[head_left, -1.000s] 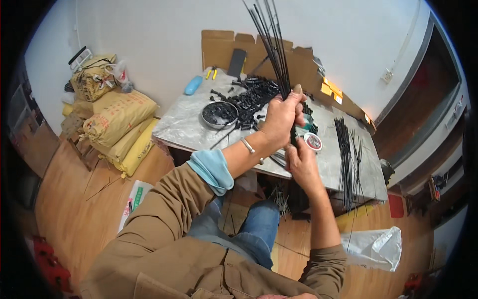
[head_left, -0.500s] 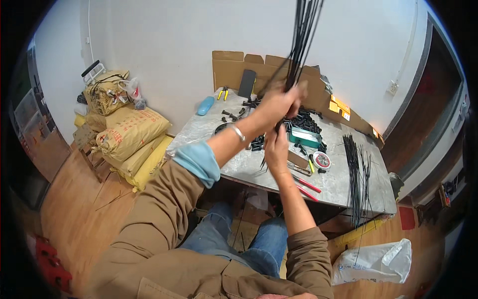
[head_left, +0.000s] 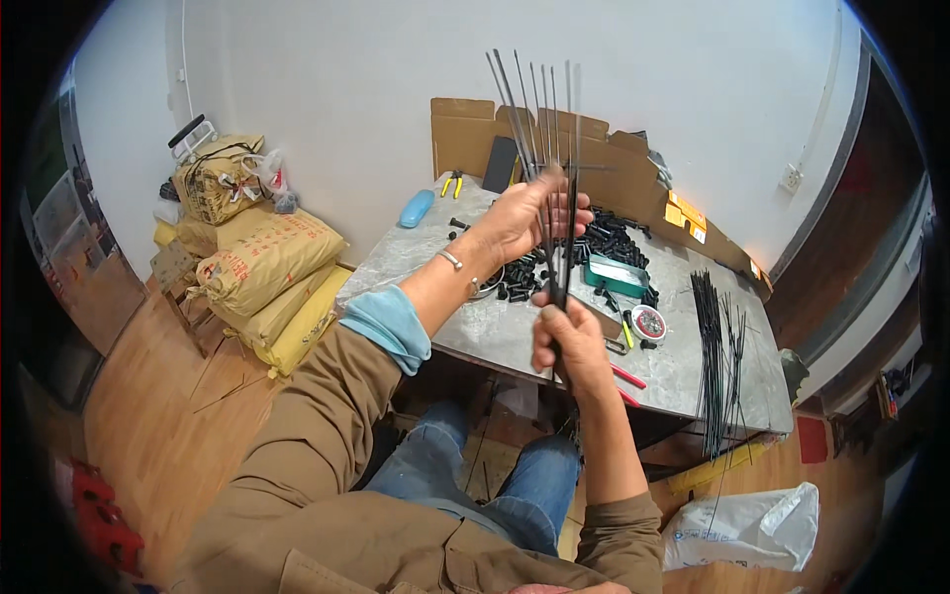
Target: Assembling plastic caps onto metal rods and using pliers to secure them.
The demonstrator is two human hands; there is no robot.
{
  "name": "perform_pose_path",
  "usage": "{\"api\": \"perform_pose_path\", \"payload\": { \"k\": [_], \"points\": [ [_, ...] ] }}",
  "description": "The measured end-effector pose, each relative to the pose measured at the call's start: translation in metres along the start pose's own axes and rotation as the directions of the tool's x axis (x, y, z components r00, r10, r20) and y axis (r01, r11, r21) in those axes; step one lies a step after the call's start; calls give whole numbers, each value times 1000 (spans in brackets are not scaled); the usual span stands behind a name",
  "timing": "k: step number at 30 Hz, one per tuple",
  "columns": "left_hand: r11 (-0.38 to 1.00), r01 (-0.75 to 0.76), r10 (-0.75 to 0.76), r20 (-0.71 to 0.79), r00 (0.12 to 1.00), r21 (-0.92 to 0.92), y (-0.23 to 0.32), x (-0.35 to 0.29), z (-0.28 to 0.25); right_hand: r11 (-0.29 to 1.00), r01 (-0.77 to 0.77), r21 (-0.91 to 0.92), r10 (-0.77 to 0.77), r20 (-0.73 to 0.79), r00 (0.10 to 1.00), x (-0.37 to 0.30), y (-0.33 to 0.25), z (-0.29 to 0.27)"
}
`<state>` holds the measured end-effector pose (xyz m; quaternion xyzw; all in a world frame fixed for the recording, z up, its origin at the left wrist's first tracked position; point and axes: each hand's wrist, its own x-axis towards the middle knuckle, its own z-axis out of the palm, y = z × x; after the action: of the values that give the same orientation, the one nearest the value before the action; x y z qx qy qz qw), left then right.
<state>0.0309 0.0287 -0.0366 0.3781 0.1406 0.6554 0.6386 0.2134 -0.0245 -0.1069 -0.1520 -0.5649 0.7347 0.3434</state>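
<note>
The left arm (head_left: 307, 426), brown-sleeved with a turned-back pale blue cuff, slants up from lower left before me, its bare left hand (head_left: 520, 220) at upper centre, fingers loosely extended rightward, thumb blurred. Below it, near mid-frame, the bare right hand (head_left: 576, 348) is curled in a grip, its bare right forearm (head_left: 609, 441) rising steeply from a brown sleeve (head_left: 621, 535).

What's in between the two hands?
Black rods: the head view shows them running up from the right hand to the left hand.
</note>
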Motion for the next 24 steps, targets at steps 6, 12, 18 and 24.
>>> {"api": "perform_pose_path", "payload": {
  "k": [6, 12, 18, 24],
  "points": [
    [907, 176, -139, -123, 983, 382, -13, 1, 10, 997, 60, -50, -71, -262, 963, -20, -8, -10],
    [874, 203, -89, -264, 960, 441, -35, 6, 17, 955, 71, -287, -177, -363, 915, -33, -10, -13],
    [992, 97, -66, -347, 936, 75, -64, 6, 28, 937, 112, -331, -239, -372, 897, -39, -3, -22],
    [789, 146, 39, -286, 957, 597, -60, 4, 40, 940, 144, -310, -265, -394, 880, -49, -7, -31]
  ]
}}
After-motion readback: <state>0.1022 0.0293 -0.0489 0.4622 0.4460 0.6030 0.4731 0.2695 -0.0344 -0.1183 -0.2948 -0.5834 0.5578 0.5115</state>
